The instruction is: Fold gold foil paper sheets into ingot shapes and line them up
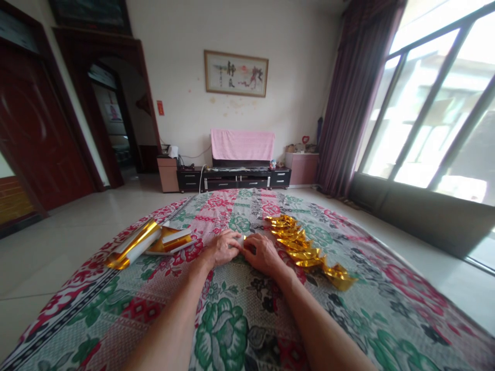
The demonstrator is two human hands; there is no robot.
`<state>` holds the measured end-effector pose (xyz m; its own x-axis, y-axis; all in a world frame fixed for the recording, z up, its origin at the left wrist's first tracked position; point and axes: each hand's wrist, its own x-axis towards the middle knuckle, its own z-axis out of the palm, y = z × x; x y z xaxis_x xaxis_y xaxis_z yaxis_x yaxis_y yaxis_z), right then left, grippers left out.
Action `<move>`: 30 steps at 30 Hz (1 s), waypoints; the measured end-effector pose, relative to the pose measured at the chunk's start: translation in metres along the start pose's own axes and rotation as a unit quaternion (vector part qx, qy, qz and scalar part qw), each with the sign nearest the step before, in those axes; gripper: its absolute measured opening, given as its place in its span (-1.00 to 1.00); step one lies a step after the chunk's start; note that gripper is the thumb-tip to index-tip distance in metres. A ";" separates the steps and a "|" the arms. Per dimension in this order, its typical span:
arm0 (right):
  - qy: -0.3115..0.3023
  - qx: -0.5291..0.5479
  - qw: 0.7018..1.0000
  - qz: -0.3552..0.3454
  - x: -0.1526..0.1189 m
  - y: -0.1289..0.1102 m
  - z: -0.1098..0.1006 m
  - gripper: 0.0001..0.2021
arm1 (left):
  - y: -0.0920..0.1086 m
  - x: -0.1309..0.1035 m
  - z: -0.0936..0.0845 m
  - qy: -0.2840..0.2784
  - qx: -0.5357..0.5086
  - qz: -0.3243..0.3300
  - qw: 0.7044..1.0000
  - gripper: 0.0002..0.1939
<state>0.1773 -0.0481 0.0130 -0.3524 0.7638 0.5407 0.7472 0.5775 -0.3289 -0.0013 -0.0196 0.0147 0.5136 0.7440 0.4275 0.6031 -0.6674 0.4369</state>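
Over the middle of the flowered tablecloth (222,330), my left hand (224,246) and my right hand (263,253) meet. Both have their fingers closed on a small piece of foil paper (242,240), white with a glint of gold; most of it is hidden by the fingers. To the right of my right hand runs a row of several folded gold paper ingots (305,256). On the left lie a curled sheet of gold foil paper (135,242) with a white back and, beside it, a flatter stack of gold paper (176,239).
Beyond the round table stands a low black TV cabinet (235,183), with a pink cloth (243,144) draped over the screen. A purple curtain (344,103) and large windows (429,113) are on the right, a dark red door (36,118) on the left.
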 end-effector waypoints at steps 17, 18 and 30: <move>0.001 0.016 1.000 0.024 -0.001 0.001 0.002 -0.93 | 0.005 0.003 -0.002 -0.047 -0.019 -0.019 0.999 -0.71; 0.000 0.016 1.000 0.025 -0.001 0.001 0.002 -0.93 | 0.006 0.004 -0.002 -0.049 -0.019 -0.026 0.998 -0.72; -0.007 0.029 0.999 0.028 0.000 0.000 0.001 -0.84 | 0.001 0.016 -0.001 -0.065 -0.107 -0.047 0.991 -0.78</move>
<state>0.1769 -0.0475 0.0119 -0.3191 0.7996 0.5087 0.7321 0.5489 -0.4035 0.0070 -0.0082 0.0226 0.5440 0.7921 0.2769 0.5167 -0.5763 0.6332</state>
